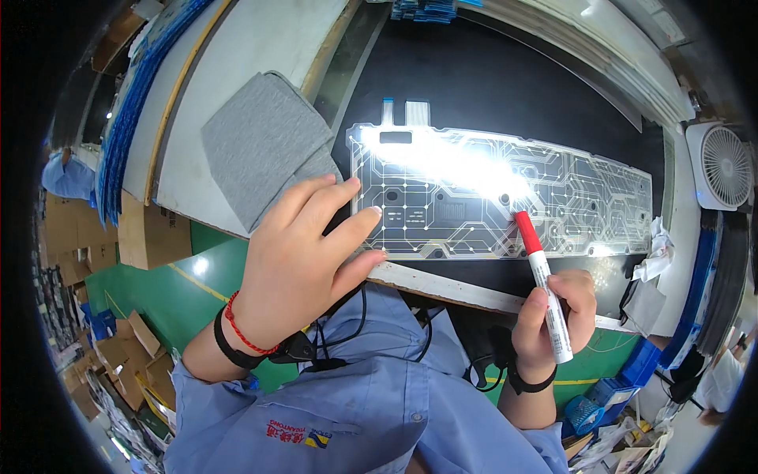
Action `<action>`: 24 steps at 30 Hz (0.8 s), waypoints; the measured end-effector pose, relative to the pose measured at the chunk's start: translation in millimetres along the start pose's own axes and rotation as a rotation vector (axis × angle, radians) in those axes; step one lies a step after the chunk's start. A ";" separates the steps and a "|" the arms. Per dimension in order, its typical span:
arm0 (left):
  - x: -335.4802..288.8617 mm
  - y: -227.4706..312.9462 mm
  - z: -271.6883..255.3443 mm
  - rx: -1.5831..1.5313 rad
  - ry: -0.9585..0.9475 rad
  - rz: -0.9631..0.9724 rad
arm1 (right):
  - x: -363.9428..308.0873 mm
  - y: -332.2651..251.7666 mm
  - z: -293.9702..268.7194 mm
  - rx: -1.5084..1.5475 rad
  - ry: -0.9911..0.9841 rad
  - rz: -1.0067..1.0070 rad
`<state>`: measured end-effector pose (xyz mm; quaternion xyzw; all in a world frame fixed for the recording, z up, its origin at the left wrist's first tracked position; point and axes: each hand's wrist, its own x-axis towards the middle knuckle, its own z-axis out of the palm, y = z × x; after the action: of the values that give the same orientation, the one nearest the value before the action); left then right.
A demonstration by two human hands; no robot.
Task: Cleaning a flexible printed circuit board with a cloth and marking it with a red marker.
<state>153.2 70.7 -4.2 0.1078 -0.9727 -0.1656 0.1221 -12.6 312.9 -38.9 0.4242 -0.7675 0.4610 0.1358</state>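
Observation:
A clear membrane circuit sheet [466, 225] with fine printed traces lies across the dark worktop, its two flat tails pointing to the far side. Bright glare hides part of its upper left area. My left hand [304, 233] is open, fingers spread, with the fingertips resting at the sheet's left end. In my right hand [557, 316], thumb and fingers close around a white marker pen [550, 304] with a red end. That red end leans up over the sheet's near edge; whether it touches the sheet I cannot tell.
A folded grey cloth [268, 142] lies left of the sheet, beside my left hand. A white fan [720, 166] stands at the right. Crumpled white tissue [657, 251] sits near the sheet's right end. Cardboard boxes [126, 347] are on the green floor at the left.

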 end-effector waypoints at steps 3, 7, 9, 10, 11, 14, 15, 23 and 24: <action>1.8 -1.2 -0.1 0.021 -0.012 0.027 | 0.3 1.0 0.7 0.002 0.000 -0.006; 2.0 -2.1 3.6 0.017 0.021 0.018 | 1.6 0.3 0.6 0.007 0.008 -0.010; 1.1 -1.5 7.8 0.018 0.047 -0.003 | 1.6 -0.8 -0.1 -0.001 -0.004 0.000; 1.0 -2.1 8.9 0.012 0.062 -0.004 | 1.8 -0.9 0.1 0.004 -0.004 0.001; 1.0 -3.0 10.3 0.005 0.075 -0.005 | 1.6 -0.9 0.4 0.006 -0.005 0.004; 4.5 -7.0 11.6 -0.024 0.081 -0.009 | 1.9 -1.7 1.4 0.002 -0.010 0.009; 6.8 -8.8 11.5 -0.036 0.077 -0.010 | 2.1 -2.1 1.6 -0.002 -0.011 0.010; 23.1 -7.6 8.4 -0.010 0.032 -0.012 | 3.0 -4.6 1.2 -0.007 -0.018 0.016; 24.1 -7.2 7.5 -0.006 0.024 -0.017 | 3.1 -4.5 1.4 -0.002 -0.016 0.014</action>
<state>129.6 60.3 -8.7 0.1178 -0.9696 -0.1684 0.1325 -10.7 309.2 -35.2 0.4222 -0.7720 0.4579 0.1269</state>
